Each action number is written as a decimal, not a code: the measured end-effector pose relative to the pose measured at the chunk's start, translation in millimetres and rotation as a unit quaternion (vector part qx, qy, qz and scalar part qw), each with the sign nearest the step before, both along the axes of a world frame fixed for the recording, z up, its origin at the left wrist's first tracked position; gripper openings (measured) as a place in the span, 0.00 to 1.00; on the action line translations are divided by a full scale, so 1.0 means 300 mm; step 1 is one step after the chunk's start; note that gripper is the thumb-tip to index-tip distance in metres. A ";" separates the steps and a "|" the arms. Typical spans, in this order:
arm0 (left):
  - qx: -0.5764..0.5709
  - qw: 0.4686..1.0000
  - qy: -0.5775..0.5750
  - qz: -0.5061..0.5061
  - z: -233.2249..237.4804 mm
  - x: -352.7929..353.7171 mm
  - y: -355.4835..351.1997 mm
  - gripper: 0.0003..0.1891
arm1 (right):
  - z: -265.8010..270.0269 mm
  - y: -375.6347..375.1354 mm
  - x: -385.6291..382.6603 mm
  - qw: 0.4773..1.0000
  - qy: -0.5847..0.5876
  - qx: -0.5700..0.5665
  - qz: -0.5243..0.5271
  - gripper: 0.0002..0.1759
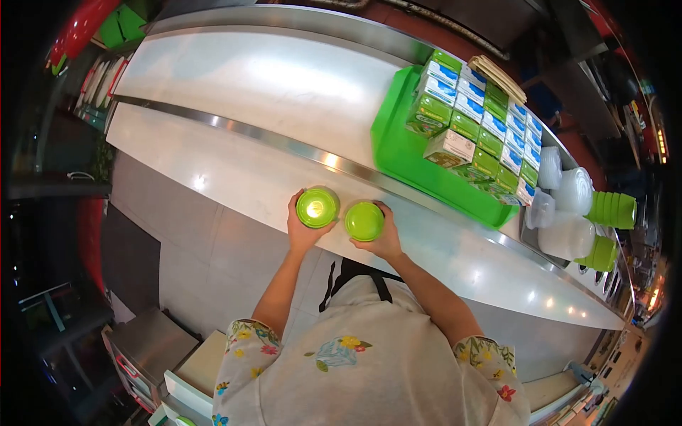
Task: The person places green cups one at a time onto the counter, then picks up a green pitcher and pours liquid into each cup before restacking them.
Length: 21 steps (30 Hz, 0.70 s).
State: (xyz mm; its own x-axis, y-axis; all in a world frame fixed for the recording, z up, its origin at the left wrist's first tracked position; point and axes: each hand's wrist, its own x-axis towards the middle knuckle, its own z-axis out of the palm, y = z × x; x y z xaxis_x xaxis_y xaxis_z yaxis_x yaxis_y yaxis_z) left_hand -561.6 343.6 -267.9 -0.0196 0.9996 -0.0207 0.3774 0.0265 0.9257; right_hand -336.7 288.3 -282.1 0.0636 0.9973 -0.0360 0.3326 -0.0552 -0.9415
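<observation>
My left hand (305,231) is curled around the side of a round lime-green bowl (317,206), seen from above with a bright glare spot in its middle. A second green bowl (364,221) sits a short way to the right, with the fingers of my right hand (384,239) wrapped around its outer side. A small gap separates the two bowls. Both are over the near strip of the white counter (249,170); whether their bases touch it is hidden.
A green tray (389,142) at the upper right carries several rows of green-and-white cartons (486,128). Beyond it stand stacked clear plastic containers (572,190) and stacked green bowls (612,209). A metal strip (284,145) runs along the counter's step.
</observation>
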 end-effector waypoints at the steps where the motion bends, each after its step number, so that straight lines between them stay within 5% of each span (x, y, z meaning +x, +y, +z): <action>1: 0.002 1.000 0.000 -0.005 -0.003 -0.001 0.002 0.55 | -0.009 0.001 -0.005 1.000 0.000 0.002 -0.005 0.63; 4: 0.000 1.000 0.004 -0.013 -0.004 0.001 0.005 0.57 | -0.005 0.007 -0.006 0.999 0.007 0.036 -0.007 0.64; 9: 0.004 0.998 0.025 -0.049 -0.015 -0.032 -0.009 0.65 | 0.087 -0.016 0.029 0.953 -0.289 0.088 0.024 0.61; 11: 0.033 0.995 0.071 -0.062 -0.021 -0.064 -0.017 0.61 | 0.130 -0.060 0.081 0.974 -0.220 0.039 0.027 0.57; 13: 0.110 0.994 0.003 -0.024 -0.090 -0.117 -0.030 0.52 | 0.221 -0.126 0.188 0.994 -0.084 -0.038 0.050 0.41; 14: 0.132 0.991 0.003 0.001 -0.076 -0.127 -0.039 0.46 | 0.237 -0.172 0.265 0.995 -0.087 -0.038 0.029 0.41; 17: 0.224 0.966 0.045 0.117 0.014 -0.016 -0.057 0.23 | 0.299 -0.336 0.524 0.998 -0.028 0.053 -0.018 0.16; 21: 0.221 0.958 0.015 0.182 0.209 0.351 -0.094 0.07 | 0.406 -0.568 0.919 0.969 0.010 0.133 -0.208 0.15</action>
State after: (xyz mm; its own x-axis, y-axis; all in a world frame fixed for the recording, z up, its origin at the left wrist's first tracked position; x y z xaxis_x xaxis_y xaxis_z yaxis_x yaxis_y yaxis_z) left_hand -456.2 315.6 -205.2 -0.3620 0.8378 0.4087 0.4435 -0.2308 0.8660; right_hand -61.0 117.8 -160.4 0.4647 0.8592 0.2141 0.3157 0.0651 -0.9466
